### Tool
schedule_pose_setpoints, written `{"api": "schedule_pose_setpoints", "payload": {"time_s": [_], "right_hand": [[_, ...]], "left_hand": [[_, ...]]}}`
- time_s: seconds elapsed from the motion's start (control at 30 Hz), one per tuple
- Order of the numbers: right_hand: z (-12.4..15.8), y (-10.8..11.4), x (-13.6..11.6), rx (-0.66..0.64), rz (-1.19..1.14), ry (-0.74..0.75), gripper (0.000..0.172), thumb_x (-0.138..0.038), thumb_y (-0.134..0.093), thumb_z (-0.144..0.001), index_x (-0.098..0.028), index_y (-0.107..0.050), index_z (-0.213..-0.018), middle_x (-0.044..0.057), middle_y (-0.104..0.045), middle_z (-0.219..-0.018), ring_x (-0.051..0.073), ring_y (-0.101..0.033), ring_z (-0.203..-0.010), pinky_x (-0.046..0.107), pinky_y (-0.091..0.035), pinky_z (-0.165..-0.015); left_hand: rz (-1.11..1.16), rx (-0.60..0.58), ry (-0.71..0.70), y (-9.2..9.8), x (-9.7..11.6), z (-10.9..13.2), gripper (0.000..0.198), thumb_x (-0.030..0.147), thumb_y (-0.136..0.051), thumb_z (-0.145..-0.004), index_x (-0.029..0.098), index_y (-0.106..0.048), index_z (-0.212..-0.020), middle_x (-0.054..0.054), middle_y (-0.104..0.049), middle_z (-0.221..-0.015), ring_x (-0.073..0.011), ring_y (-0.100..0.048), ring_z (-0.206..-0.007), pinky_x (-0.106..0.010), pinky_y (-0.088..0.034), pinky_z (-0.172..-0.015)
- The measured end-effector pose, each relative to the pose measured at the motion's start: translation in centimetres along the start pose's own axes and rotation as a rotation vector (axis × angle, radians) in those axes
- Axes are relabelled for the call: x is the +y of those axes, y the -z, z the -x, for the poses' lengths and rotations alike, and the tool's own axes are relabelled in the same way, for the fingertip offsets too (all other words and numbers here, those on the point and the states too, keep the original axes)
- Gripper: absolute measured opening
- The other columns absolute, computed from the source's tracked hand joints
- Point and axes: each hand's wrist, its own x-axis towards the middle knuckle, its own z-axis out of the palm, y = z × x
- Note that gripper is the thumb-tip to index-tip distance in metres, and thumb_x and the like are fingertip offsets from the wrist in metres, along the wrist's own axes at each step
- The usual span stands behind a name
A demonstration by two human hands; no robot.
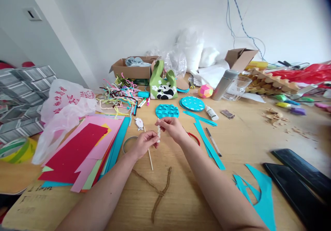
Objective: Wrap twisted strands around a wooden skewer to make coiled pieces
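Observation:
A short, white, bumpy strip (pixel 158 133) stands upright between my hands above the table; its material is too small to tell. My left hand (pixel 145 143) pinches its lower end. With thumb and fingers closed, my right hand (pixel 172 128) grips the upper end. Under my left hand lie a thin wooden stick (pixel 150 159) and a grey ring (pixel 125 144), partly covered. A small white paper cutout (pixel 139 123) rests just beyond it. Red-handled scissors (pixel 194 138), mostly hidden, lie beside my right wrist. Nearer me is a brown twisted cord (pixel 160 193) in a branching shape.
Coloured paper sheets (pixel 77 151) are stacked at left. Beyond my hands are blue discs (pixel 192 104), a blue bumpy piece (pixel 167 111), a green panda bag (pixel 163 84) and a glue bottle (pixel 211 113). Blue paper strips (pixel 208 141), a pen (pixel 213 142) and phones (pixel 292 186) lie right.

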Motion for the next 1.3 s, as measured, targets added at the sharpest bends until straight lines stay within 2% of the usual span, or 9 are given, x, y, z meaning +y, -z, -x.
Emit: {"api": "schedule_pose_setpoints", "payload": {"time_s": [0.13, 0.27, 0.4, 0.53, 0.63, 0.73, 0.97, 1.2, 1.3], "right_hand": [[0.0, -0.2, 0.0, 0.089, 0.143, 0.077, 0.034, -0.046, -0.062, -0.075, -0.013, -0.068, -0.066, -0.001, -0.054, -0.054, 0.01, -0.043, -0.051, 0.024, -0.031, -0.05], [-0.1, 0.0, 0.1, 0.081, 0.153, 0.058, 0.036, -0.048, -0.061, -0.076, -0.013, -0.07, -0.069, 0.0, -0.057, -0.055, 0.01, -0.046, -0.052, 0.023, -0.035, -0.05], [-0.1, 0.3, -0.1, 0.084, 0.079, 0.022, 0.039, -0.052, -0.064, -0.073, -0.013, -0.071, -0.072, 0.001, -0.058, -0.055, 0.01, -0.047, -0.051, 0.023, -0.038, -0.051], [-0.1, 0.2, -0.1, 0.096, 0.028, 0.016, 0.04, -0.052, -0.066, -0.071, -0.013, -0.071, -0.073, 0.0, -0.058, -0.057, 0.01, -0.046, -0.05, 0.023, -0.037, -0.051], [-0.1, 0.0, -0.1, 0.095, 0.032, 0.019, 0.041, -0.053, -0.065, -0.072, -0.012, -0.071, -0.075, 0.0, -0.058, -0.058, 0.01, -0.047, -0.051, 0.023, -0.038, -0.051], [0.0, -0.1, -0.1, 0.095, 0.057, 0.025, 0.041, -0.052, -0.064, -0.073, -0.012, -0.072, -0.076, 0.001, -0.059, -0.059, 0.01, -0.047, -0.052, 0.023, -0.038, -0.052], [-0.2, 0.1, 0.1, 0.172, 0.084, 0.027, 0.034, -0.047, -0.064, -0.073, -0.014, -0.071, -0.07, 0.0, -0.055, -0.053, 0.01, -0.046, -0.051, 0.022, -0.037, -0.049], [-0.2, 0.8, 0.0, 0.058, 0.093, -0.03, 0.046, -0.056, -0.06, -0.076, -0.013, -0.071, -0.083, 0.007, -0.067, -0.073, 0.011, -0.055, -0.057, 0.023, -0.044, -0.051], [0.0, 1.0, -0.2, -0.021, 0.136, -0.079, 0.042, -0.053, -0.067, -0.071, -0.012, -0.071, -0.08, 0.003, -0.065, -0.066, 0.009, -0.052, -0.054, 0.022, -0.043, -0.051]], "left_hand": [[-0.038, 0.01, -0.012, -0.1, 0.2, 0.1, 0.021, 0.034, -0.065, -0.078, 0.015, -0.06, -0.069, 0.001, -0.057, -0.065, -0.0106, -0.054, -0.059, -0.024, -0.043, -0.06], [-0.01, 0.063, 0.001, -0.3, 0.2, 0.0, 0.024, 0.037, -0.067, -0.077, 0.015, -0.062, -0.069, 0.0, -0.059, -0.064, -0.0107, -0.054, -0.058, -0.024, -0.043, -0.059], [0.21, 0.111, 0.075, -0.5, 0.3, -0.1, 0.029, 0.042, -0.069, -0.074, 0.014, -0.064, -0.073, -0.003, -0.061, -0.071, -0.0124, -0.057, -0.062, -0.024, -0.045, -0.055], [0.36, 0.08, 0.152, -0.6, 0.9, 0.0, 0.033, 0.045, -0.071, -0.072, 0.013, -0.065, -0.08, -0.006, -0.065, -0.079, -0.0144, -0.061, -0.065, -0.025, -0.046, -0.054], [0.32, 0.041, 0.18, -0.6, 1.1, 0.2, 0.031, 0.039, -0.075, -0.069, 0.012, -0.068, -0.081, -0.008, -0.068, -0.08, -0.014, -0.061, -0.065, -0.024, -0.046, -0.055], [0.287, 0.043, 0.183, -0.5, 0.9, 0.2, 0.026, 0.034, -0.077, -0.068, 0.011, -0.068, -0.074, -0.006, -0.067, -0.072, -0.0107, -0.058, -0.058, -0.023, -0.044, -0.055], [0.237, 0.055, 0.144, -0.5, 0.4, 0.1, 0.025, 0.036, -0.075, -0.07, 0.012, -0.067, -0.069, -0.003, -0.064, -0.064, -0.0096, -0.055, -0.052, -0.023, -0.042, -0.052], [0.313, 0.12, 0.151, -0.4, 0.4, -0.1, 0.028, 0.037, -0.078, -0.066, 0.012, -0.066, -0.07, -0.003, -0.064, -0.066, -0.01, -0.056, -0.056, -0.022, -0.043, -0.052], [0.35, 0.153, 0.128, -0.2, 0.3, -0.3, 0.028, 0.037, -0.079, -0.065, 0.012, -0.066, -0.071, -0.003, -0.063, -0.066, -0.0103, -0.057, -0.058, -0.022, -0.044, -0.053]]}}
